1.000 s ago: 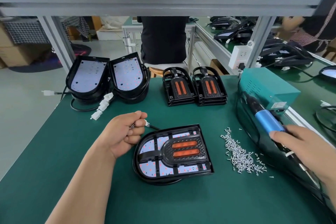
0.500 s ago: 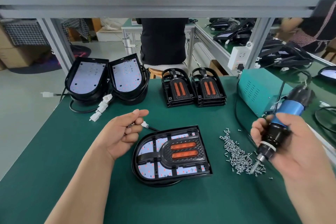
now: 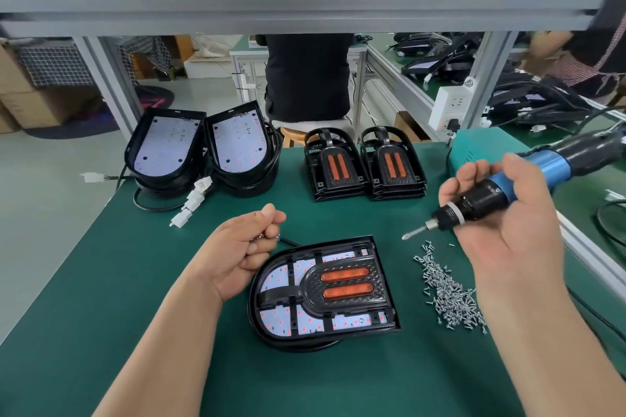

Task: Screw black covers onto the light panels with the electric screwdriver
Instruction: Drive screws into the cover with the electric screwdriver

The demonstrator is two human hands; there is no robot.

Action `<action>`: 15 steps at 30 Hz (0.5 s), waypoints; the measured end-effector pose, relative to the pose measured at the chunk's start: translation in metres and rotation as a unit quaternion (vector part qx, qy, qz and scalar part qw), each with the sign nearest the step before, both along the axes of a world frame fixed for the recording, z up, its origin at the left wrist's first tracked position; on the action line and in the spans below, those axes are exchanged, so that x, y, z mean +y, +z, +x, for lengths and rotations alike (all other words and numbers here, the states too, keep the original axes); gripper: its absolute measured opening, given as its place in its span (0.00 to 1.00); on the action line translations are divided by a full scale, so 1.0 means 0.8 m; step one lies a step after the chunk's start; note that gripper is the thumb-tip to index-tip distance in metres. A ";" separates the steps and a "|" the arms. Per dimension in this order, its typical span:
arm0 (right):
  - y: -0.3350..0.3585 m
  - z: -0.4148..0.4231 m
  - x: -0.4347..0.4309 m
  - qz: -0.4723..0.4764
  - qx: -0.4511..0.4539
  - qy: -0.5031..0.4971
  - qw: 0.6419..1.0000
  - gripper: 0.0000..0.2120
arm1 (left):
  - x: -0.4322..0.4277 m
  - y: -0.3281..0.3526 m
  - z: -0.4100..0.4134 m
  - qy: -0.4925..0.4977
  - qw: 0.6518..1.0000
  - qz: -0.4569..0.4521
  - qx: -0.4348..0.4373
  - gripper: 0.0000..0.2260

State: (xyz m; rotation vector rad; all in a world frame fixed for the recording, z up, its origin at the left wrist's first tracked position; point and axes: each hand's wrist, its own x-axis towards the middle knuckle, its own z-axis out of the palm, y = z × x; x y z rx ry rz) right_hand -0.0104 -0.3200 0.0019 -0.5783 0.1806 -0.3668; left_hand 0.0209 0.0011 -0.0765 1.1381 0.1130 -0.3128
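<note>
A light panel (image 3: 281, 318) lies in front of me on the green table, with a black cover (image 3: 342, 288) with two orange strips seated on it. My left hand (image 3: 237, 250) is curled just left of the panel and pinches small screws. My right hand (image 3: 498, 213) grips the blue and black electric screwdriver (image 3: 508, 189), held level above the table, its bit pointing left over the loose screws (image 3: 447, 294).
Two bare light panels (image 3: 169, 145) with cables and white connectors lean at the back left. Two stacks of black covers (image 3: 366, 166) sit at the back middle. A teal power box (image 3: 474, 152) stands at the right. People work at benches behind.
My right hand has lifted the screwdriver from the screw pile and turned it level, bit pointing left. My left hand has stayed beside the panel.
</note>
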 end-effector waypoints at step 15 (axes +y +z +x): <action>-0.047 0.051 0.068 0.004 0.027 0.017 0.999 0.16 | -0.017 0.003 -0.005 -0.058 0.997 0.000 0.044 0.11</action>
